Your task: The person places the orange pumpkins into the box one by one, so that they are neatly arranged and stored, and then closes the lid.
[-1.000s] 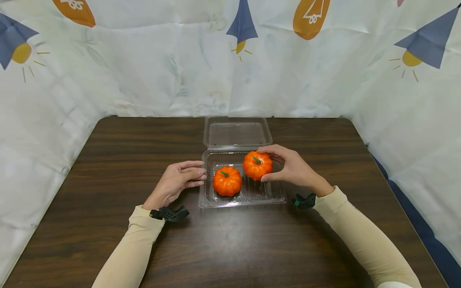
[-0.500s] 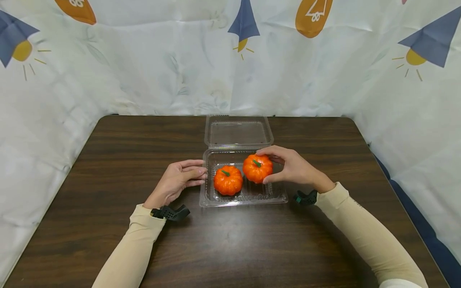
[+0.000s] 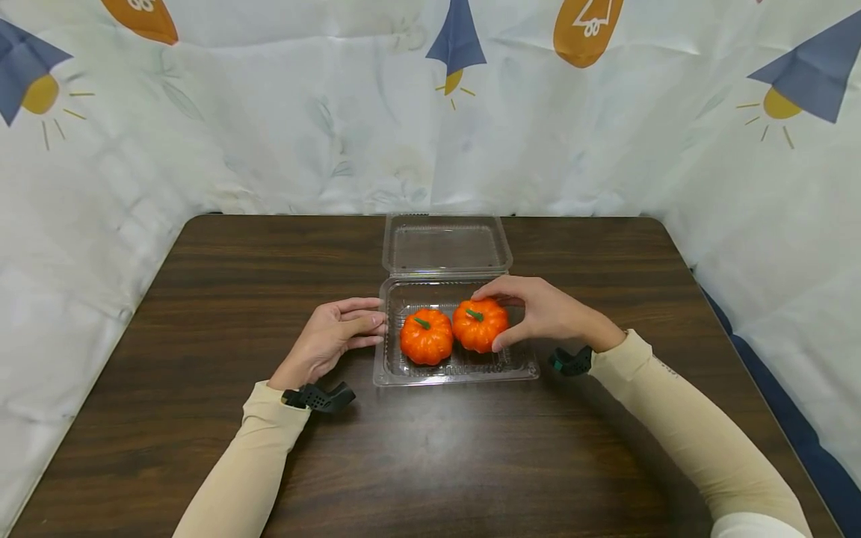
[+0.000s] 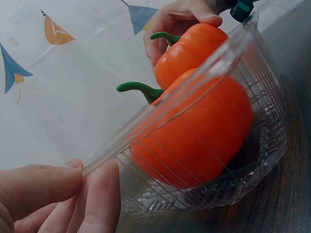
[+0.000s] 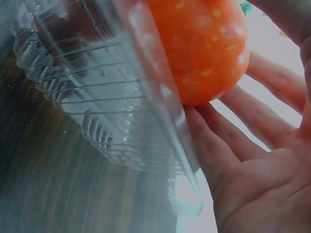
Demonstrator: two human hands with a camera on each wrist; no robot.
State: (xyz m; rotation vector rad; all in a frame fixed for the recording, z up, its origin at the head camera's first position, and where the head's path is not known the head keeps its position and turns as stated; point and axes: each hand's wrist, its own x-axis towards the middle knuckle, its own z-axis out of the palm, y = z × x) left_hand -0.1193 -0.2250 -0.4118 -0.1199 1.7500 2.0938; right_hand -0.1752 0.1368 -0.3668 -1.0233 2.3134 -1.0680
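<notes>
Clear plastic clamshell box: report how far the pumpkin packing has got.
Done: one small orange pumpkin sits in the left half of the clear plastic clamshell box. In hand: the right hand grips the second orange pumpkin, low inside the box's right half beside the first, not released. The left hand touches the box's left rim. Left: letting go, and the hinged lid lies open behind.

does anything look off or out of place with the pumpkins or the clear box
Nothing stands out. Both pumpkins sit upright in the clear box, stems up: the left pumpkin free, the right pumpkin in the right hand's grip. The left hand touches the box's left edge. The lid lies open behind, undamaged.
</notes>
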